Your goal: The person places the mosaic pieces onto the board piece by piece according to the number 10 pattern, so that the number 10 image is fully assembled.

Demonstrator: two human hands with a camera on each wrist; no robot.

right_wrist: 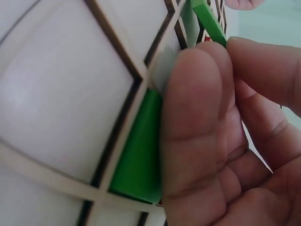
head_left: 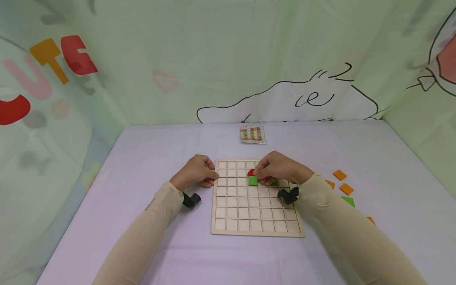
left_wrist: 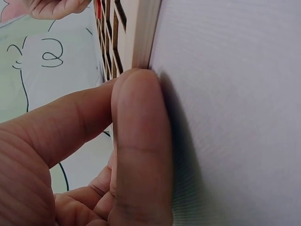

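A square wooden grid board lies on the table. My left hand pinches its left edge between thumb and fingers; the left wrist view shows the fingertips at the board's side. Over the board's upper part, my right hand pinches a green square tile at its edge, the tile tilted above the cells. Just behind that tile sits a red rounded piece, partly covered by the fingers. Another green piece lies in a cell under the right hand, partly hidden.
Orange tiles and a green piece lie scattered on the table right of the board, some partly behind the right sleeve. A small card with a coloured grid pattern lies beyond the board. Printed cloth hangs behind the table.
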